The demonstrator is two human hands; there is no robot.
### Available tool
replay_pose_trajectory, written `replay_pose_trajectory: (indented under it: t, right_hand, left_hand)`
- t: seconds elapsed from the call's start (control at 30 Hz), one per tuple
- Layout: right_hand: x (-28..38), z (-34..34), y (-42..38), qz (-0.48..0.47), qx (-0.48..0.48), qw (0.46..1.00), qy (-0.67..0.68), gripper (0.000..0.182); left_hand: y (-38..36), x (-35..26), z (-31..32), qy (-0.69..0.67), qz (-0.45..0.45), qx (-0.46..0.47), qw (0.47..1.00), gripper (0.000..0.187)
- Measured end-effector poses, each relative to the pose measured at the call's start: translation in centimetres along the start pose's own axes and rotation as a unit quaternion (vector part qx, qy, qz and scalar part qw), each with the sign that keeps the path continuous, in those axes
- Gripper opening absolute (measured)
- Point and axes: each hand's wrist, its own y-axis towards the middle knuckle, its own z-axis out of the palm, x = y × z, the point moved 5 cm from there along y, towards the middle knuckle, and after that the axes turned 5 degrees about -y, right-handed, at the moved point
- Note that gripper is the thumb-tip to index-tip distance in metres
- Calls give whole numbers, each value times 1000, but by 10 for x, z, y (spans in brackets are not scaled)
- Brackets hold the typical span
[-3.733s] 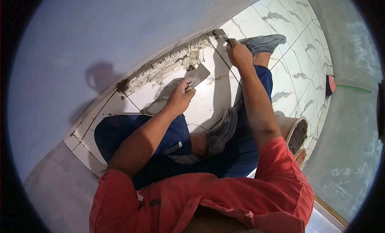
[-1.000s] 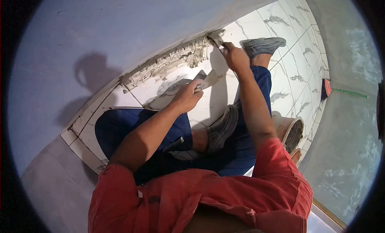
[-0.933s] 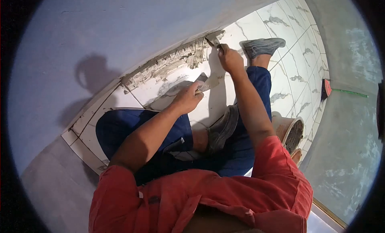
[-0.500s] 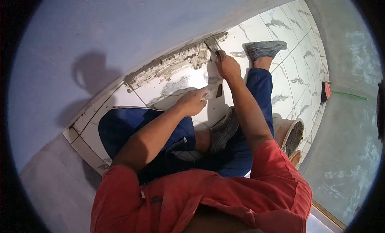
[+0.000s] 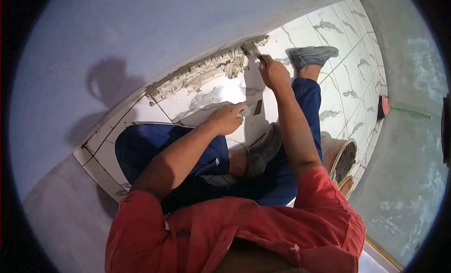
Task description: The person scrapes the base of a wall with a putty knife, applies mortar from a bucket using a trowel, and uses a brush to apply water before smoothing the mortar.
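In my right hand point(image 5: 275, 73), closed round its handle, is a putty knife point(image 5: 252, 48) whose blade meets the strip of grey mortar point(image 5: 202, 72) at the foot of the wall. My left hand point(image 5: 228, 118) grips a second scraper point(image 5: 254, 108), its dark-edged blade pointing right above the floor tiles. Most of that tool's handle is hidden by my fingers. The mortar lies rough and uneven along the joint between wall and floor, with smears spreading onto the white marbled tile point(image 5: 211, 98).
A bucket point(image 5: 342, 156) with grey mix inside stands right of my leg. A broom with a red and black head point(image 5: 383, 106) and green handle rests by the right wall point(image 5: 408, 146). The blue-grey wall point(image 5: 155, 33) rises close on the left. My shoes point(image 5: 312, 57) are on the tiles.
My right hand and its putty knife have moved slightly right and toward me. My left hand has barely moved, and its scraper blade is turned a little.
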Motion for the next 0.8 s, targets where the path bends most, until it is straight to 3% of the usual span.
replay_pose_trajectory:
  t: [0.3, 0.4, 0.43, 0.57, 0.73, 0.8]
  right_hand:
    - [-16, 5, 11, -26, 4, 1000, 4, 38]
    - [-19, -3, 11, -31, -82, 996, 29, 37]
    - [-13, -6, 14, 5, -26, 1000, -5, 36]
    - [-20, 9, 15, -7, 7, 1000, -14, 35]
    - [-26, -10, 17, -8, -30, 999, 11, 38]
    - [-26, 4, 28, -16, -12, 998, -54, 35]
  left_hand:
    - [6, 6, -1, 5, 22, -28, 999, 45]
    - [4, 0, -1, -7, -2, 2, 1000, 45]
    - [5, 1, 0, -4, 2, 4, 1000, 45]
    - [5, 4, 0, -15, 8, -10, 1000, 45]
    - [4, -3, -1, -11, -9, 8, 1000, 45]
    - [7, 4, 4, -16, 1, 7, 1000, 44]
